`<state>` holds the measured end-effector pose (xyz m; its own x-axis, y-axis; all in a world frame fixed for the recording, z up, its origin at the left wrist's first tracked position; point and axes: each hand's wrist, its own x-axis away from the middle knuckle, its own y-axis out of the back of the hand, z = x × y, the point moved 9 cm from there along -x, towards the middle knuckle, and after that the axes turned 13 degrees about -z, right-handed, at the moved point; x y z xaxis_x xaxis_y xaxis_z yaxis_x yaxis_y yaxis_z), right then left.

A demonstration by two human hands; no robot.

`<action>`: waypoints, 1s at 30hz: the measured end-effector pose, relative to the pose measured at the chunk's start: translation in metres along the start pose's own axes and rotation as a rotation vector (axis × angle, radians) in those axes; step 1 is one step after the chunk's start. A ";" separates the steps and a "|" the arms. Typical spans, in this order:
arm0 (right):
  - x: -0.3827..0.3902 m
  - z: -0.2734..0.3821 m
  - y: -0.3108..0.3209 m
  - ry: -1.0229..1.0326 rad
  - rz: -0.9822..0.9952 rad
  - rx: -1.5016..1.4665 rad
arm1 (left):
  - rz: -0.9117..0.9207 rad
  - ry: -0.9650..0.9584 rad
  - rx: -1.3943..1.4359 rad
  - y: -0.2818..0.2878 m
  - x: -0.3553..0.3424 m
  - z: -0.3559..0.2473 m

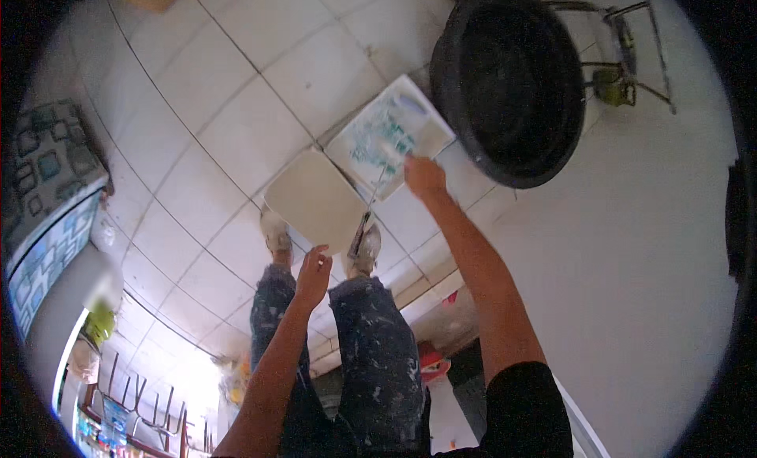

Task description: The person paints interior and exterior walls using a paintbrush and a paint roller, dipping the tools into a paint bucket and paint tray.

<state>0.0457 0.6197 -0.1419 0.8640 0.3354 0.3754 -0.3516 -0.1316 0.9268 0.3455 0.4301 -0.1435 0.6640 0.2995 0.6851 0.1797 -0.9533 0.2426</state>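
My right hand [424, 176] is closed at the near right edge of a white rectangular tray [359, 128] with blue-green smears. Blur hides what it grips; a pale elongated shape [392, 152] lies just beyond the fingers. A flat cream-coloured square [315, 199], perhaps a board or a filled container, sits left of the tray and in front of my feet. Beside its near edge hovers my left hand [314, 273], fingers loosely bent and apart, apparently with nothing in them. A thin dark-handled tool [361, 233] leans at the square's right corner, next to my right shoe.
A large black tub [511, 87] stands beyond the tray on the right, with a metal-legged frame [627, 48] behind it. A pale wall [607, 245] rises on the right. Left are a patterned cushioned piece [55, 166] and several metal chair legs [142, 395]. White tiles [213, 135] cover the floor.
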 end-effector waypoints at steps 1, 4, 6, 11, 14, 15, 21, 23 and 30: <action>-0.024 0.001 -0.018 0.019 0.052 0.030 | 0.011 0.036 -0.008 0.002 -0.009 0.008; -0.074 0.027 -0.045 -0.085 -0.006 0.045 | 0.086 0.069 -0.093 0.003 -0.018 0.032; -0.079 0.030 -0.072 -0.174 -0.006 0.043 | 0.092 -0.069 -0.070 -0.008 -0.027 0.001; -0.059 0.045 -0.133 -0.141 0.133 0.009 | -0.001 -0.117 -0.116 -0.001 -0.040 -0.028; -0.044 0.062 -0.138 -0.040 0.214 -0.014 | -0.004 -0.112 -0.512 0.004 -0.039 -0.010; -0.041 0.064 -0.132 -0.024 0.207 -0.074 | 0.059 -0.113 -0.549 0.001 -0.036 -0.005; -0.067 0.041 -0.111 -0.005 0.189 -0.226 | 0.112 -0.194 -0.653 -0.009 -0.037 0.000; -0.080 0.032 -0.116 -0.078 0.178 -0.061 | 0.121 -0.176 -0.650 -0.011 -0.040 -0.006; -0.090 0.007 -0.090 -0.388 -0.077 0.061 | 0.126 -0.161 -0.684 -0.010 -0.045 -0.009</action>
<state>0.0026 0.5946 -0.2586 0.9631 -0.0297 0.2676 -0.2685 -0.1792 0.9465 0.3076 0.4270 -0.1703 0.7581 0.1295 0.6392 -0.3656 -0.7272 0.5810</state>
